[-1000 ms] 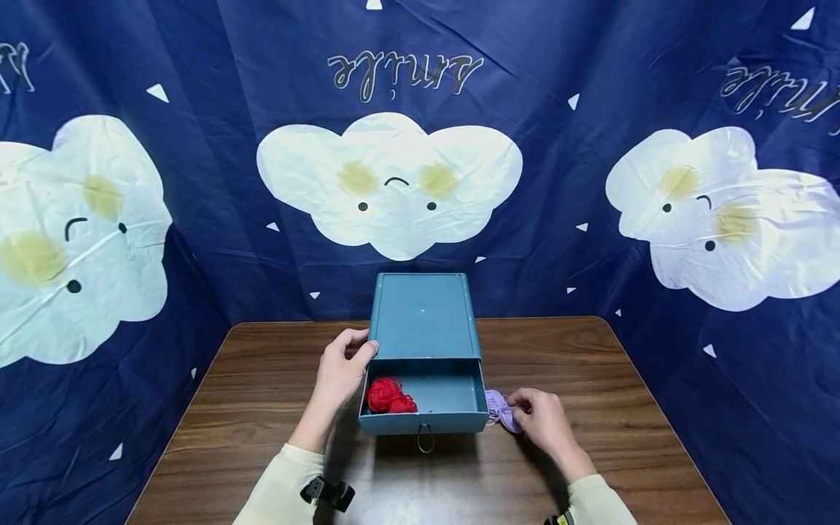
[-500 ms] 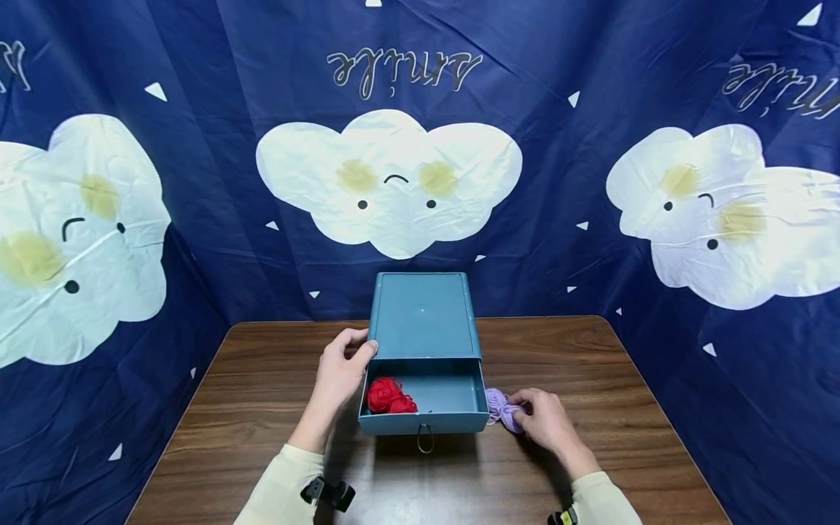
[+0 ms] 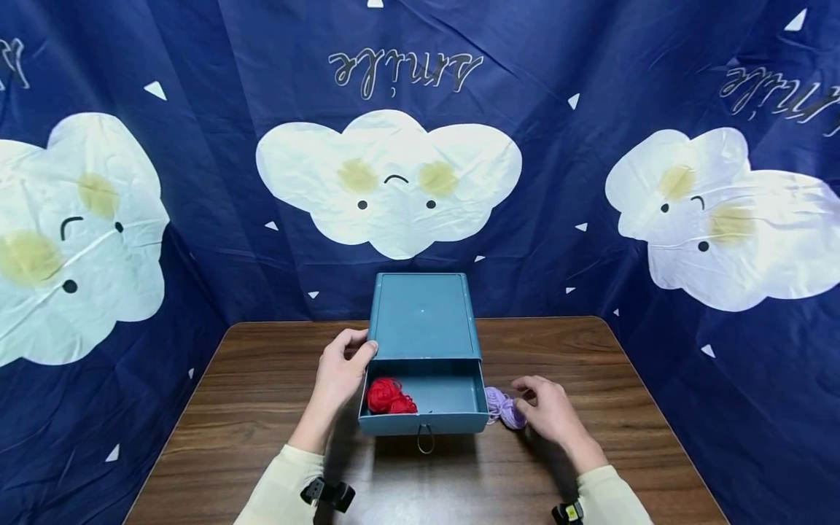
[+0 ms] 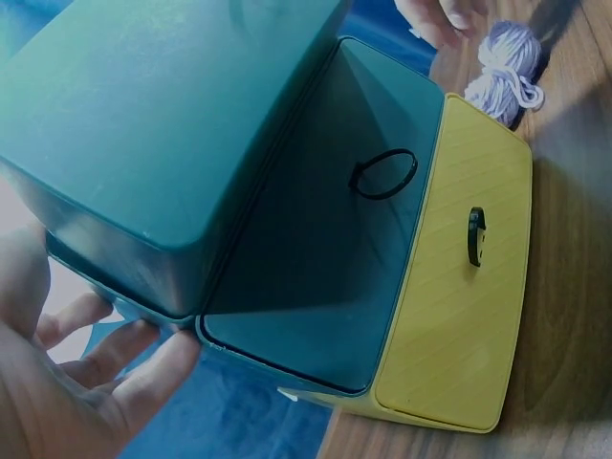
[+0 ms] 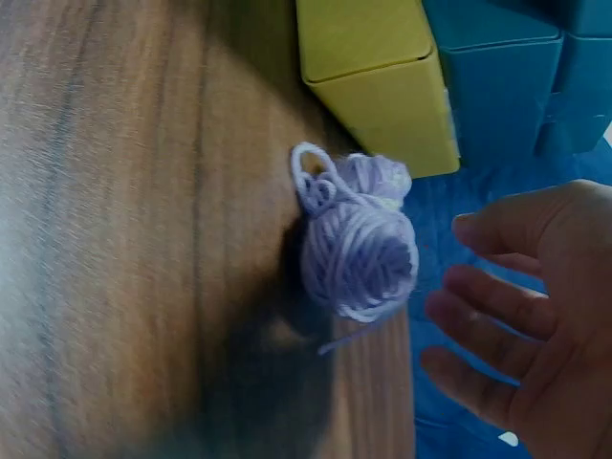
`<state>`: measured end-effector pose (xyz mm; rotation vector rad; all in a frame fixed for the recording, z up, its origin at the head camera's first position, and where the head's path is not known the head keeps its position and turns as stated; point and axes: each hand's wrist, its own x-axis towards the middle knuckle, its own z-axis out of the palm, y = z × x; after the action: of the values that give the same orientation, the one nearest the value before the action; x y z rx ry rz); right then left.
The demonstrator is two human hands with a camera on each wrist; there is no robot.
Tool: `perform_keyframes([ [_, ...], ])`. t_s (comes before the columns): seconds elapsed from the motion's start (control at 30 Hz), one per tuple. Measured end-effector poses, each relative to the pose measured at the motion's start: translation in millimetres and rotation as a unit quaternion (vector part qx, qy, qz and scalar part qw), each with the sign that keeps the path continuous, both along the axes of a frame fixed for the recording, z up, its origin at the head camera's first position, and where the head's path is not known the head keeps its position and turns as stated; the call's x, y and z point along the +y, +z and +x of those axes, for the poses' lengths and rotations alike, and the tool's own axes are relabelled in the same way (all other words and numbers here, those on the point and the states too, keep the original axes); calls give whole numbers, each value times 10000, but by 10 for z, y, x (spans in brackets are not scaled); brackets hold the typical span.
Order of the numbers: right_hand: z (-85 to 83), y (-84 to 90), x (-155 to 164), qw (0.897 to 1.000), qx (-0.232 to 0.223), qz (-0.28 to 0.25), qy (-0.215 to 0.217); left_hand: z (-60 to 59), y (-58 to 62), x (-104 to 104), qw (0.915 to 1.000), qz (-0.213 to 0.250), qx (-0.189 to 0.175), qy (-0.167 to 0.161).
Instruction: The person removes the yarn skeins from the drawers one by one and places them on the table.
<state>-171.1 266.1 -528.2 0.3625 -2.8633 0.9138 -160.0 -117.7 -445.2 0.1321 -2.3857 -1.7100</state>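
Observation:
A drawer box [image 3: 423,313] stands on the table with its top drawer [image 3: 426,423] pulled out. Red yarn [image 3: 389,396] lies in the drawer's left part. My left hand [image 3: 339,372] rests against the box's left side; in the left wrist view its fingers [image 4: 158,378] touch the teal wall. Right of the drawer lies a tied bundle of lilac yarn [image 5: 359,244] on the table. My right hand [image 5: 535,316] is beside this bundle, fingers loosely bent and apart from it, holding nothing.
The box has teal upper drawers and a yellow bottom drawer [image 4: 459,268], with dark loop pulls. Wood-grain table [image 3: 262,408] surrounds it. A blue cloth [image 3: 551,255] with cloud faces hangs behind and at both sides.
My right hand has let go of the lilac yarn and drawn back slightly to the right. The left hand and box stay where they were.

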Motion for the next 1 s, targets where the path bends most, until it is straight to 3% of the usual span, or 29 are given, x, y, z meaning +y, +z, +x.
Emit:
perform_keyframes([
  [0.6,80,574,-89,9883,1467,39,424,-12,0,-3,9999,-101,-9,64],
  [1.0,352,937,-308,9778,1915,-293,799,35,-35,-72,9998,-209,42,-50],
])
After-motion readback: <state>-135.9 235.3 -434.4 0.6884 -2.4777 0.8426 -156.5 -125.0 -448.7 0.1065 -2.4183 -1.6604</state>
